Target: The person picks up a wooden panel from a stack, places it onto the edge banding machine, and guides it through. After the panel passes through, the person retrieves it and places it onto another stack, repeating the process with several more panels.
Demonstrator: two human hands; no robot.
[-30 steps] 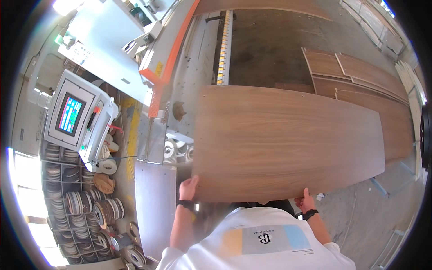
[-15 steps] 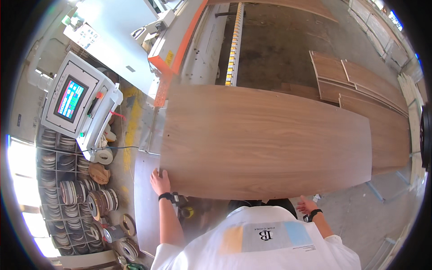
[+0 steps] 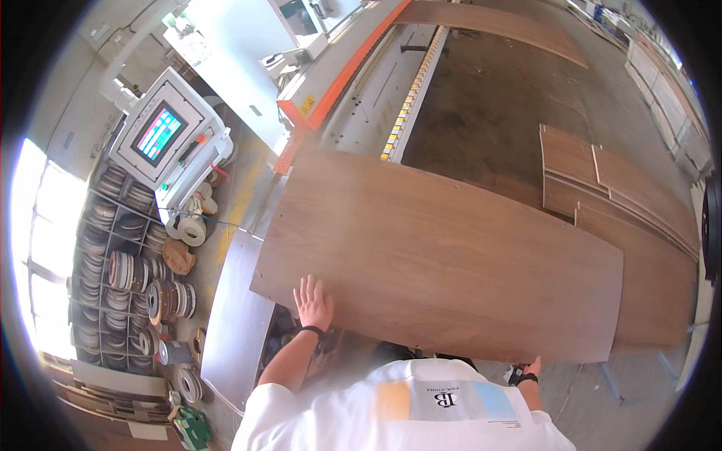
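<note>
A large wood-grain panel (image 3: 451,259) lies slanted in front of me, its left end by the orange-edged machine (image 3: 304,113). My left hand (image 3: 313,302) is open, fingers spread flat on the panel's top near its front left corner. At the front edge, towards the right end, my right hand (image 3: 533,368) touches the panel; most of its fingers are hidden, so its grip does not show. Below the panel's left corner is a pale, smooth table surface (image 3: 237,316).
More brown panels (image 3: 639,278) are stacked at right. A roller rail (image 3: 412,94) runs along the machine. At left stand a control screen (image 3: 159,135) and a rack of edging rolls (image 3: 120,263). A green case (image 3: 192,427) sits at lower left.
The panel has turned, its left end now angled away from the machine's edge. My left hand went from the panel's left edge onto its top. My right hand reached the front edge. The view shifted.
</note>
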